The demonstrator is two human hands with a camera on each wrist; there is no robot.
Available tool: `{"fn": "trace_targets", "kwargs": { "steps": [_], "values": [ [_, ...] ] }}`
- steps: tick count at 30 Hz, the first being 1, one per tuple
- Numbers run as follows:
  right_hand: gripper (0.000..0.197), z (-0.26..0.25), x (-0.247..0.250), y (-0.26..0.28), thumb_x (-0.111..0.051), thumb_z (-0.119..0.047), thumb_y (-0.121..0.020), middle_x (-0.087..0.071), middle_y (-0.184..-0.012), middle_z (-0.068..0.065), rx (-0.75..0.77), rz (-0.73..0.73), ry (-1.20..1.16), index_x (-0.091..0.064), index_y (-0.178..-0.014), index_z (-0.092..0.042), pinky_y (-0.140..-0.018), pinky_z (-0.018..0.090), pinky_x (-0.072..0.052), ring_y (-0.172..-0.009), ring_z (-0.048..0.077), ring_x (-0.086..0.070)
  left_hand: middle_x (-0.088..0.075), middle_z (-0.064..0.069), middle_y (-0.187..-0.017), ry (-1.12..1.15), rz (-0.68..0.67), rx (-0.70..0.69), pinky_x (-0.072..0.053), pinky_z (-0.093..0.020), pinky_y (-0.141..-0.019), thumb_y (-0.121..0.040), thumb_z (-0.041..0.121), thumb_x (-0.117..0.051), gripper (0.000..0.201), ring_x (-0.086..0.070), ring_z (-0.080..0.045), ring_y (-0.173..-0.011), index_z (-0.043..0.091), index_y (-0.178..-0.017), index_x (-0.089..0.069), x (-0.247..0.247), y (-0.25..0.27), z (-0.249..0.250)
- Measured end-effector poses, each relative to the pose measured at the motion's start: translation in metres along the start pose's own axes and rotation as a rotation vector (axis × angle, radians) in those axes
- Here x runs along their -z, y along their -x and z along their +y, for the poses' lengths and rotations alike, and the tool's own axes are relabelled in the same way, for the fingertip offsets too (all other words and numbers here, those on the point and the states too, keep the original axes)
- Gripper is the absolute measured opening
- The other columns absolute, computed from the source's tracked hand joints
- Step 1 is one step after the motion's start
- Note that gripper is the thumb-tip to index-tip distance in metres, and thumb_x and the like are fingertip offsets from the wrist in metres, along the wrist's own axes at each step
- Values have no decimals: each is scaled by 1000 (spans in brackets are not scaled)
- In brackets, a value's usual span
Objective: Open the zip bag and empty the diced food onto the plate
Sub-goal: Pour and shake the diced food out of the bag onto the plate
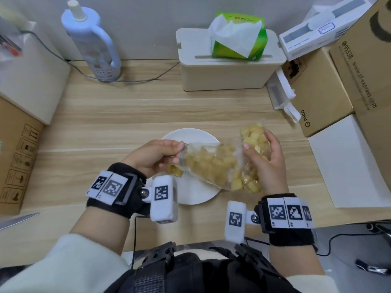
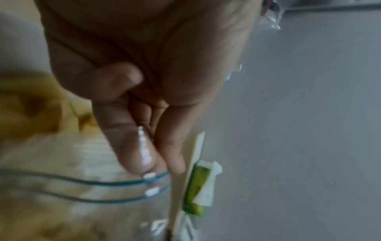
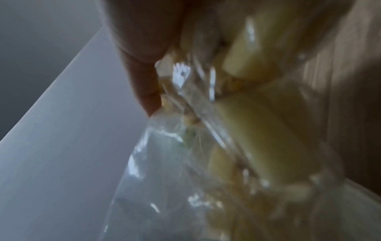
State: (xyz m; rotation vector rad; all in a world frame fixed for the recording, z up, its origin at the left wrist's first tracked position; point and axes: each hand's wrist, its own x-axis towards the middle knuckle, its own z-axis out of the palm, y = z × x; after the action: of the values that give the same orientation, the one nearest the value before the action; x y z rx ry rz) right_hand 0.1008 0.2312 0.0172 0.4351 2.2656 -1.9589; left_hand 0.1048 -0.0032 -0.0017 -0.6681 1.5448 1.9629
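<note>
Left hand (image 1: 155, 156) pinches the clear plastic zip bag's (image 1: 213, 163) open mouth; right hand (image 1: 265, 161) grips its base. Yellow diced food (image 1: 174, 170) may overshoot the round white plate (image 1: 196, 193) below if tipped abruptly.

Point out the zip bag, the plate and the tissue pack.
zip bag (image 1: 211, 163), head view, its clear middle.
plate (image 1: 196, 194), head view, bare near rim.
tissue pack (image 1: 257, 46), head view, green side.

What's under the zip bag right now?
The white plate sits beneath the zip bag, with a few yellow diced pieces already on it. The bag and the left hand cover the rest.
</note>
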Motion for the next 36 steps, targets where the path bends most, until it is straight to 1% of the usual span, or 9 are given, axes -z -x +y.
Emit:
{"fn": "trace_targets", "kwargs": {
  "steps": [6, 12, 17, 21, 23, 25, 28, 32, 36],
  "values": [
    [57, -2, 3, 1, -70, -24, -75, -54, -117, -14, 0, 2, -14, -43, -124, -35, -97, 27, -43, -113, 7, -53, -61, 9, -43, -59, 12, 7, -23, -8, -31, -86, 18, -54, 14, -56, 2, -37, 16, -72, -56, 2, 1, 3],
    [55, -8, 8, 2, -72, -29, -73, -53, -130, -7, 62, -15, 8, -45, -119, -40, -100, 31, -44, -119, 10, -51, -61, 6, -43, -30, -36, 52, -24, -9, -28, -86, 16, -52, 16, -55, 0, -35, 12, -71, -55, 3, 3, -5],
    [51, -11, 11, 0, -70, -28, -74, -54, -122, -11, 90, -11, -4, -45, -117, -41, -91, 20, -44, -113, 4, -52, -61, 4, -44, 17, -123, 67, -26, -9, -27, -85, 15, -50, 20, -56, -1, -35, 10, -67, -57, 1, 4, -6],
    [48, -11, 15, -2, -69, -28, -76, -54, -119, -13, 88, 17, -26, -45, -116, -41, -92, 21, -43, -114, 6, -51, -57, 3, -42, 24, -215, -4, -22, -9, -26, -55, 27, -67, 12, -53, -1, -32, 16, -51, -63, -5, 7, -1],
    [48, -12, 15, -1, -69, -31, -75, -54, -121, -11, 96, 15, -26, -45, -115, -41, -95, 25, -43, -116, 8, -51, -54, 3, -40, 22, -194, -9, -18, -8, -27, -66, 20, -64, 12, -49, -1, -30, 12, -59, -61, -5, 4, 0],
    [51, -13, 14, 1, -70, -41, -71, -53, -123, -12, 96, -3, -4, -45, -116, -43, -100, 31, -42, -117, 9, -51, -54, 4, -39, -2, -150, -16, -16, -9, -27, -84, 13, -50, 16, -47, -1, -30, 7, -69, -50, -3, 1, 0],
    [45, -14, 10, 1, -62, -59, -69, -54, -130, -10, 110, -9, 2, -48, -111, -49, -104, 40, -41, -121, 11, -50, -53, 6, -39, -9, -106, -23, -17, -9, -27, -91, 11, -42, 21, -46, -1, -30, 8, -71, -49, 2, -5, -3],
    [44, -10, 2, -3, -60, -42, -81, -59, -125, -5, 140, 14, 108, -49, -123, -33, -99, 36, -45, -112, 12, -57, -61, 5, -42, -68, -9, 11, -20, -9, -28, -91, 13, -45, 25, -57, 1, -37, 14, -68, -51, 14, -9, -15],
    [31, -6, -3, -4, -60, -31, -84, -67, -104, -5, 171, 52, 108, -57, -114, -24, -91, 31, -48, -97, 10, -63, -66, 4, -50, -65, -8, 57, -22, -10, -29, -91, 15, -46, 25, -64, -1, -46, 14, -67, -53, 19, -10, -24]
  ]
}}
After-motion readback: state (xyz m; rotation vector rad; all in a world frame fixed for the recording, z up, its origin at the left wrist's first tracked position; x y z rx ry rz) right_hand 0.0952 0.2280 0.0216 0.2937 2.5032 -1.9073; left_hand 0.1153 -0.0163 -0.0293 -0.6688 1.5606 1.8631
